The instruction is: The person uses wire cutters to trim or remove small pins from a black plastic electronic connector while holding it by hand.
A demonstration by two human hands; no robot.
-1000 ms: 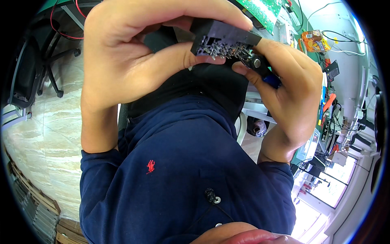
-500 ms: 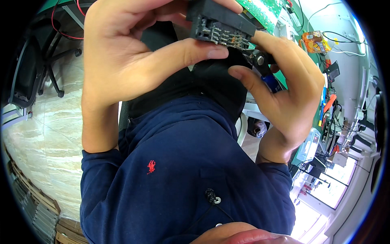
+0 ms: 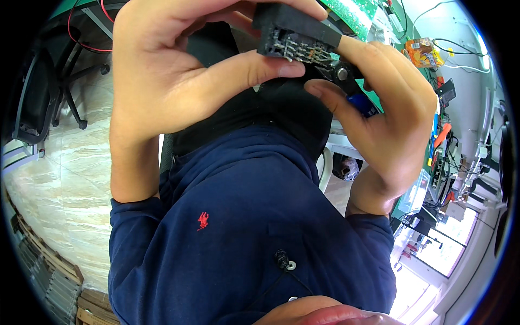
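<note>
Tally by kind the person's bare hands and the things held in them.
Bare hands: 2, left hand and right hand
Black rectangular block with metal pins: 1
Blue-handled tool with black pivoted head: 1
Total: 4

Through the head camera I count two bare hands: one left hand and one right hand. There is one black connector block; its metal pins are several, but I cannot count them exactly. I see one pair of pliers, one green circuit board, one orange snack packet, one navy shirt with one red embroidered figure, and one black cord stopper.
</note>
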